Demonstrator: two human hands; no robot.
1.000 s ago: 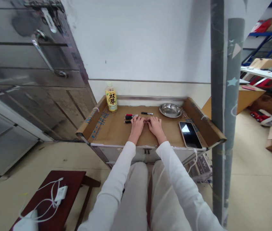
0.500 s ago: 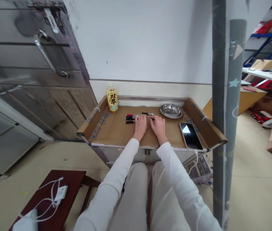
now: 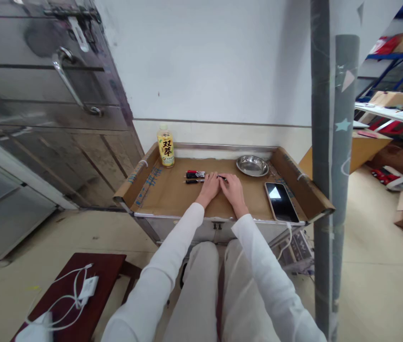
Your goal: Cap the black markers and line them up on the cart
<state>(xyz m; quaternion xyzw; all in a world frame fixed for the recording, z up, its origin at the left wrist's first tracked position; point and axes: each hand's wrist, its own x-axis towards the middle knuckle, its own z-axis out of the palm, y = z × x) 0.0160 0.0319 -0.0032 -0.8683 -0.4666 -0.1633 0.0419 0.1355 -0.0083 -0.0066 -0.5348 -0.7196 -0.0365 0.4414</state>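
My left hand (image 3: 210, 186) and my right hand (image 3: 232, 189) meet over the cardboard-lined tabletop, fingers bent and fingertips nearly touching. Between them a dark pen (image 3: 222, 177) shows in part. The right fingers pinch it, and the left fingertips close at its other end; most of it is covered. Just left of my left hand lie several pens side by side: a red one (image 3: 195, 172) at the back and black ones (image 3: 193, 181) in front. Their right ends reach toward the left hand, which partly hides them.
A yellow-labelled drink bottle (image 3: 166, 147) stands at the back left. A round metal dish (image 3: 252, 166) sits at the back right, with a phone (image 3: 281, 202) on a cable in front. Raised cardboard flaps (image 3: 306, 187) edge both sides. A wrapped pole (image 3: 330, 190) rises at the right.
The black pen that lay apart behind my hands is no longer seen there. Both hands have drawn closer together, fingertips now meeting around a dark pen.
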